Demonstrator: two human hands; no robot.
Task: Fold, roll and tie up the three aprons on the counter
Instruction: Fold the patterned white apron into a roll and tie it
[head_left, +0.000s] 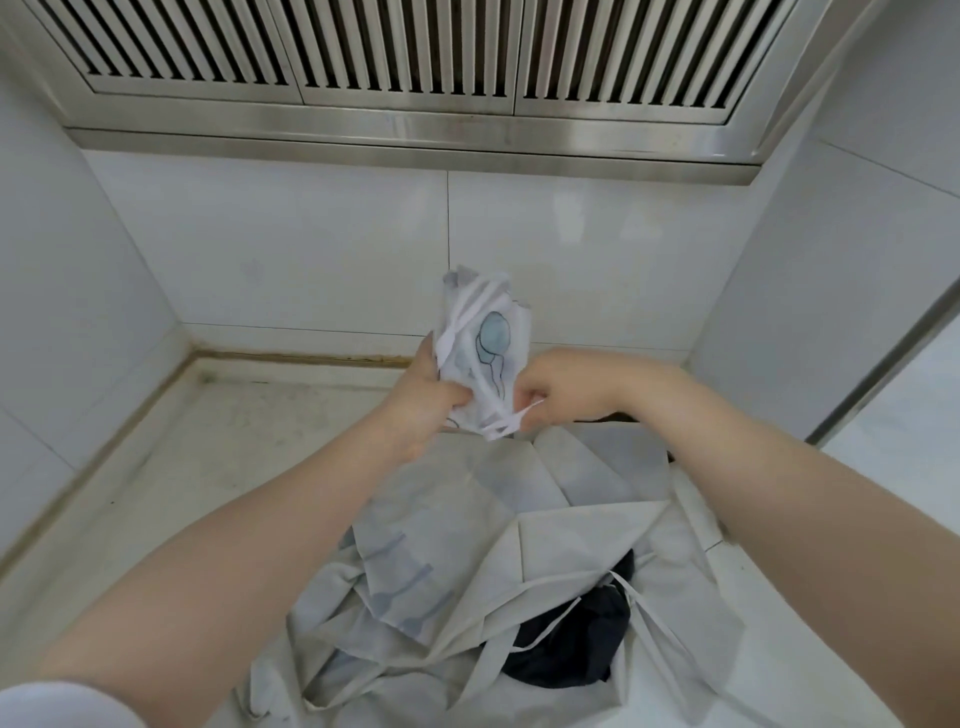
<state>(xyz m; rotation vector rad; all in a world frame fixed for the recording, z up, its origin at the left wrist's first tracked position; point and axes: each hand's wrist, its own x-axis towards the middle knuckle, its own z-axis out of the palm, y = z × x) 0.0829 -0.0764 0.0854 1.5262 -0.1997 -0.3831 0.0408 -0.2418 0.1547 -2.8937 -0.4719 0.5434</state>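
First apron (485, 358), rolled, held up over the far counter (249, 421). Left hand (428, 400) grips the bundle; right hand (540, 397) pinches its white tie (506, 423), knot apparently unfinished. Remaining aprons (498, 545) lie loose and unfolded, near.

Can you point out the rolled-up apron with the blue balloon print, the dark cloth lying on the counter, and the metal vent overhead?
White rolled apron with blue balloon print (493, 338), head view: on the printed balloon.
Dark navy cloth (571, 644), head view: on its exposed middle, among pale aprons.
Slatted stainless steel vent hood (405, 52), head view: on the central slats.
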